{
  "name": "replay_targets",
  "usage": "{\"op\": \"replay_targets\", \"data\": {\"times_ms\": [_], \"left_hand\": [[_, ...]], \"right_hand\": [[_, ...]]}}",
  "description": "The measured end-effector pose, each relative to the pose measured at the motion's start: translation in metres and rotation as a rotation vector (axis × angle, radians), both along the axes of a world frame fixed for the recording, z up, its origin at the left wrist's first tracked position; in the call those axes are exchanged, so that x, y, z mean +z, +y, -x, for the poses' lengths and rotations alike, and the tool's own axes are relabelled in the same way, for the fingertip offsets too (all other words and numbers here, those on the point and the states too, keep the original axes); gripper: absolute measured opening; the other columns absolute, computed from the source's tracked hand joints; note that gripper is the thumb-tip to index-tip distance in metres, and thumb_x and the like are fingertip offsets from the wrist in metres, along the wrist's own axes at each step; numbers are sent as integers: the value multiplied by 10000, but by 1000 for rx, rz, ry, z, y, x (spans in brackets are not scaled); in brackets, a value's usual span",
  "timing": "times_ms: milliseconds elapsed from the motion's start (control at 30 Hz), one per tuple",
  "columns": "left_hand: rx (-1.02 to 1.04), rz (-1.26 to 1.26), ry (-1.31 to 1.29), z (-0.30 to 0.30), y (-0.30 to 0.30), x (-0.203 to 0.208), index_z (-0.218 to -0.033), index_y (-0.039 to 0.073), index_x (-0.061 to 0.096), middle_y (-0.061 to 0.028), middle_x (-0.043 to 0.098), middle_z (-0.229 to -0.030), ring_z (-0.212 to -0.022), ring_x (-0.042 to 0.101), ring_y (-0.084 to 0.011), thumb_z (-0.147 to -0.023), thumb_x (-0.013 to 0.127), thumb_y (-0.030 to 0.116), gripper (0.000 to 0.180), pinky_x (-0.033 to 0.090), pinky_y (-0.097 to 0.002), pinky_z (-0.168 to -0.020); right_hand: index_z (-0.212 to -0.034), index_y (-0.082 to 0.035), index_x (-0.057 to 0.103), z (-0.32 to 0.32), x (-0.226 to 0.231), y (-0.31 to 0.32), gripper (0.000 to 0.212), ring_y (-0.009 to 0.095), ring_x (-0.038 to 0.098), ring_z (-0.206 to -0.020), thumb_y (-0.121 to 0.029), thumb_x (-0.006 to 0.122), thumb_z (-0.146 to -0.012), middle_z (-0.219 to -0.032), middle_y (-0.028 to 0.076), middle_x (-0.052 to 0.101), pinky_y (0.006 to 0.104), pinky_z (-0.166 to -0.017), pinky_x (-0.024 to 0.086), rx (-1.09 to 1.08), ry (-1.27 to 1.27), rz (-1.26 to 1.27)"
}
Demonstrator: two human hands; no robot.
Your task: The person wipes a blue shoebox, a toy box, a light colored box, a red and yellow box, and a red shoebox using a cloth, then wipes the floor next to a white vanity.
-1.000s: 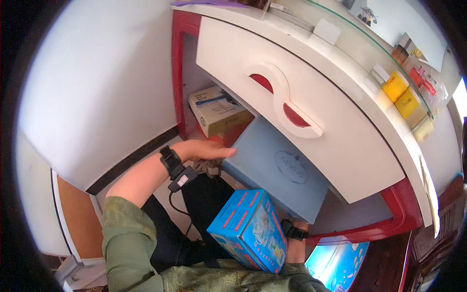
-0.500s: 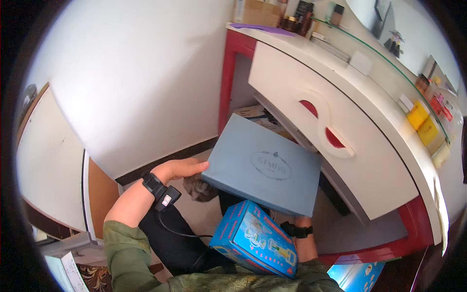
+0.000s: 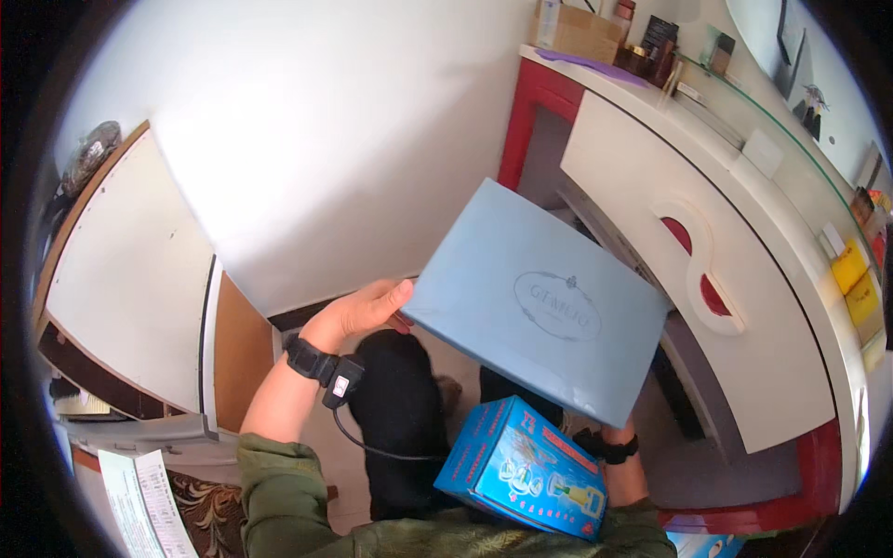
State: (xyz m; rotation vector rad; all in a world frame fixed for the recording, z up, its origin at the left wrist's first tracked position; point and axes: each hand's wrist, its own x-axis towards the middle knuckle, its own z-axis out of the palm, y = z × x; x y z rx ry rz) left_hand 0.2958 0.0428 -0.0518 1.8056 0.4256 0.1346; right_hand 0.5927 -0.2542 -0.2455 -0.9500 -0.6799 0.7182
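Note:
A flat grey-blue lidded box [image 3: 521, 270] is held up in front of me, tilted, with an oval emblem on its top. My left hand [image 3: 367, 310] grips its left corner, thumb at the upper edge and fingers underneath. Under the near right corner, my right hand [image 3: 618, 433] is mostly hidden by the box; its fingers do not show. A smaller bright blue printed carton [image 3: 530, 470] rests against my body between my forearms, below the larger box. Black straps sit on both wrists, and a cable runs from the left one toward the carton.
On the right stands a curved white dressing table [image 3: 698, 270] with red trim, its drawer front bearing a wavy handle. Bottles and a cardboard box [image 3: 579, 33] stand on top. A white cabinet [image 3: 130, 279] is at the left, a white wall behind. Another blue box [image 3: 702, 544] lies low right.
The view has swung left, so the furniture appears shifted to the right. The grey-blue box has risen a little in the picture, still held. The blue carton stays against my body.

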Motion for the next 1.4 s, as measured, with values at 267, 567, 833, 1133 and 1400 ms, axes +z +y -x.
{"op": "replay_targets", "data": {"times_ms": [267, 567, 833, 1133, 1400], "left_hand": [[62, 307, -168, 21, -30, -37, -1242, -21, 304, -123, 424, -1192, -1088, 401, -189, -832, 423, 415, 610, 325, -314, -903], [103, 330, -96, 31, -40, -53, -1249, -15, 277, -123, 407, -1203, -1076, 417, -200, -785, 519, 360, 644, 359, -334, -882], [172, 345, 74, 27, -52, -34, -1232, -3, 301, -110, 403, -1200, -1081, 396, -225, -834, 298, 528, 664, 388, -354, -849], [147, 349, -401, 18, -70, -63, -1279, -25, 189, -117, 283, -1296, -1202, 248, -196, -890, 98, 429, 604, 169, -299, -992], [255, 200, -405, 22, -83, -58, -1273, -14, 223, -109, 345, -1260, -1166, 305, -190, -903, 181, 381, 543, 221, -308, -970]], "right_hand": [[-1215, -47, 330, -6, -5, -4, 511, 254, 415, -1064, -414, 349, -859, -1174, 120, 408, 401, -876, 373, 46, -34, 24], [-1225, -44, 316, -14, 4, -7, 547, 256, 405, -1073, -447, 322, -855, -1181, 121, 405, 401, -891, 351, 11, -26, 87], [-1236, -41, 303, -19, 10, -5, 584, 257, 396, -1082, -479, 297, -851, -1188, 123, 401, 402, -906, 329, -50, -5, 95], [-1248, -37, 288, -19, 32, 3, 625, 259, 386, -1091, -516, 268, -846, -1196, 125, 398, 403, -923, 304, -198, 44, 87], [-1242, -58, 312, -2, 54, 6, 624, 265, 373, -1100, -532, 265, -841, -1219, 129, 371, 400, -917, 311, -297, 77, 115]]}}
